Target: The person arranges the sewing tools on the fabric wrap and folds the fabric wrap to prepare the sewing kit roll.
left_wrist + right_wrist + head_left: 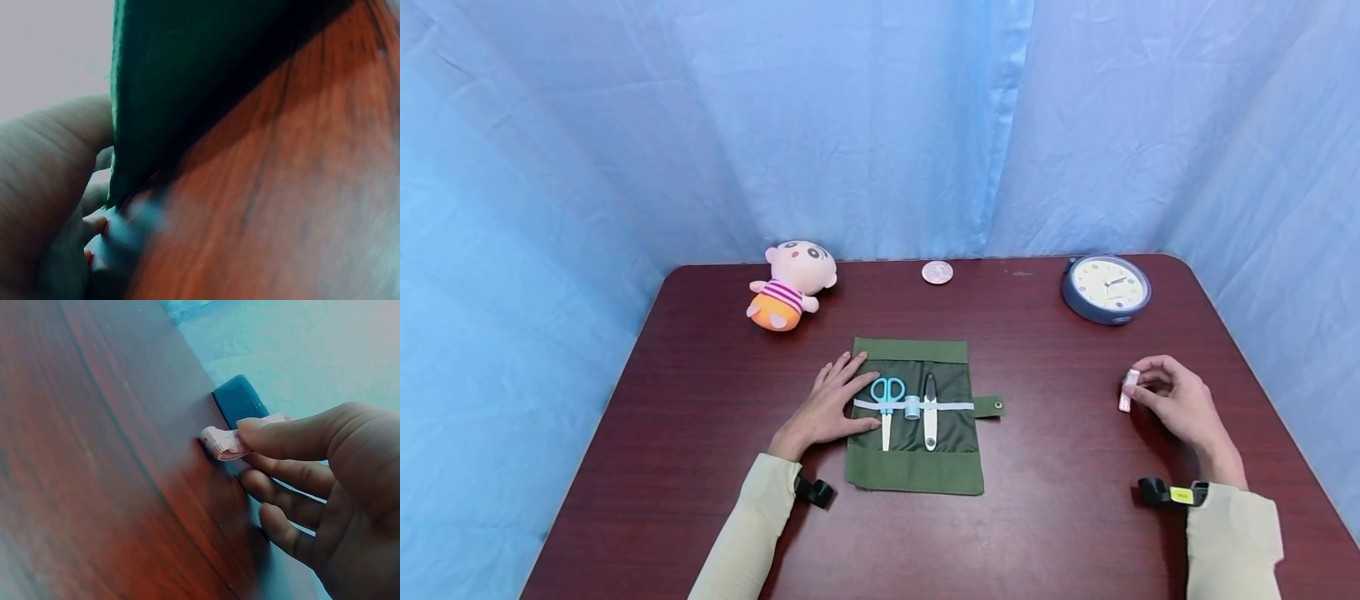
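A green fabric pouch [917, 472] lies unfolded on the table, with blue-handled scissors [886, 408], a small light-blue spool [912, 407] and a white and black cutter [930, 417] under its white elastic band. My left hand [827, 408] rests with spread fingers on the pouch's left edge; the left wrist view has the thumb beside the green fabric [181, 69]. At the right, my right hand [1183, 408] pinches a small folded white strip with reddish marks [1127, 392] between thumb and fingers. The right wrist view shows this folded strip [222, 442] in layers under the thumb.
A plush toy [786, 287] lies at the back left of the table. A round pale disc [937, 272] is at the back middle, and a blue round clock [1107, 289] at the back right. The pouch's snap tab [988, 407] sticks out to the right. Blue curtains surround the table.
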Tool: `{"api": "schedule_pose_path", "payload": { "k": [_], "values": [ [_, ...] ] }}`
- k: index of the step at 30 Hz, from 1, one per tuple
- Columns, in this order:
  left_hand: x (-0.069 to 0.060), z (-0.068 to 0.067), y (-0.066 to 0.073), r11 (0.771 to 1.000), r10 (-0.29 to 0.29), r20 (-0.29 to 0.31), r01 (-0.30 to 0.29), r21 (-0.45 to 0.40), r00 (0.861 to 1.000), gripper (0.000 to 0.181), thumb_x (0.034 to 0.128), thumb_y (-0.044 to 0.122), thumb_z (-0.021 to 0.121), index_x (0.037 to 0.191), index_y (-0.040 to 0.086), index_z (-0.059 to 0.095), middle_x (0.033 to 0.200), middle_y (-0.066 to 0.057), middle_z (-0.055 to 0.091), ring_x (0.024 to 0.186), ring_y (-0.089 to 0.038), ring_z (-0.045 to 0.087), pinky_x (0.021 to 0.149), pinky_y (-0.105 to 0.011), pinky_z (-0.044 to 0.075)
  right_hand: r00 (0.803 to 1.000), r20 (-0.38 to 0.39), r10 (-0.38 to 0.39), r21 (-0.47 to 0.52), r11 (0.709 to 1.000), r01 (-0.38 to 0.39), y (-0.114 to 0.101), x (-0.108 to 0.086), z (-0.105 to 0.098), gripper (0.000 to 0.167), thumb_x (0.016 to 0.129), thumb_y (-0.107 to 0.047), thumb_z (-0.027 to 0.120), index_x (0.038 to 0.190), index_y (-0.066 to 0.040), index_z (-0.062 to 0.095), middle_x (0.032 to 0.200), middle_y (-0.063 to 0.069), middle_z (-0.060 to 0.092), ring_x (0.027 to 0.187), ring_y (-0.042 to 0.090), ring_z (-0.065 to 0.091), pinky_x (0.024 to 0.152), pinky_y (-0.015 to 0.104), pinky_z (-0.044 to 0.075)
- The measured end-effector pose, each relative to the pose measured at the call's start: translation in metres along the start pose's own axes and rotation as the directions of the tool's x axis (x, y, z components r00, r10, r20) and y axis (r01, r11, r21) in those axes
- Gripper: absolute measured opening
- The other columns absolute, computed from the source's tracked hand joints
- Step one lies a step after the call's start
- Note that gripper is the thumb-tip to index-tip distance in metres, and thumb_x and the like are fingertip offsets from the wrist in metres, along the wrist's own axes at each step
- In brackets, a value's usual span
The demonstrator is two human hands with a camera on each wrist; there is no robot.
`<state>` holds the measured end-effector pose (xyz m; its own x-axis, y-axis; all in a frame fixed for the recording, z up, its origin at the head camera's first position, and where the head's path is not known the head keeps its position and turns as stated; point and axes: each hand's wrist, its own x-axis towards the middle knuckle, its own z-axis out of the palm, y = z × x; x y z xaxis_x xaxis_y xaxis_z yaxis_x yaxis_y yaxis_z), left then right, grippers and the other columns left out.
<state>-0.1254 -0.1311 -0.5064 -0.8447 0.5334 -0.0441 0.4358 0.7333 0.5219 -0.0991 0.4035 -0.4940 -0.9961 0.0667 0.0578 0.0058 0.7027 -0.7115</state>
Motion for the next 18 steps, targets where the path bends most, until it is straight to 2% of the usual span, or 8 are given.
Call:
{"api": "schedule_pose_path", "payload": {
  "k": [4, 10, 15, 18],
  "values": [
    [-0.0004, -0.0007, 0.0005, 1.0, 0.003, -0.001, -0.003, 0.001, 1.0, 0.073, 0.0863, 0.047, 0.074, 0.148, 0.017, 0.05, 0.168, -0.011, 0.024, 0.157, -0.037, 0.013, 0.123, -0.064, 0.014, 0.999, -0.027, 0.02, 0.088, 0.996, -0.017, -0.0001, 0.0003, -0.0011, 0.027, 0.09, -0.007, 0.073, 0.111, -0.005, 0.057, 0.081, -0.032, 0.058, 0.07, -0.013, 0.059, 0.061, 0.009, 0.049],
    [-0.0009, -0.0009, 0.0009, 1.0, 0.001, 0.003, -0.001, -0.001, 1.0, 0.073, 0.0865, 0.047, 0.074, 0.148, 0.017, 0.05, 0.168, -0.011, 0.024, 0.158, -0.037, 0.013, 0.123, -0.064, 0.014, 0.998, -0.007, 0.067, 0.201, 0.977, -0.064, -0.0002, 0.0004, -0.0006, 0.026, 0.092, -0.007, 0.071, 0.11, -0.016, 0.055, 0.081, -0.027, 0.061, 0.064, -0.005, 0.066, 0.052, 0.023, 0.056],
    [-0.0006, -0.0006, 0.0007, 1.0, 0.0, 0.005, 0.0, 0.001, 1.0, 0.073, 0.0868, 0.047, 0.074, 0.148, 0.017, 0.049, 0.168, -0.011, 0.024, 0.158, -0.037, 0.013, 0.124, -0.063, 0.013, 0.998, 0.001, 0.064, 0.253, 0.965, -0.063, 0.0013, 0.0012, 0.0012, 0.027, 0.092, -0.005, 0.069, 0.112, -0.017, 0.055, 0.081, -0.026, 0.063, 0.063, -0.005, 0.067, 0.049, 0.026, 0.056],
    [-0.0005, -0.0008, 0.0007, 1.0, 0.002, 0.002, -0.002, 0.0, 1.0, 0.072, 0.0868, 0.046, 0.074, 0.148, 0.017, 0.049, 0.168, -0.011, 0.024, 0.158, -0.037, 0.013, 0.124, -0.063, 0.013, 0.998, 0.001, 0.065, 0.27, 0.961, -0.063, 0.0018, 0.0021, 0.0026, 0.028, 0.091, -0.004, 0.07, 0.113, -0.015, 0.055, 0.08, -0.026, 0.064, 0.063, -0.005, 0.067, 0.049, 0.026, 0.056]
  ]
}}
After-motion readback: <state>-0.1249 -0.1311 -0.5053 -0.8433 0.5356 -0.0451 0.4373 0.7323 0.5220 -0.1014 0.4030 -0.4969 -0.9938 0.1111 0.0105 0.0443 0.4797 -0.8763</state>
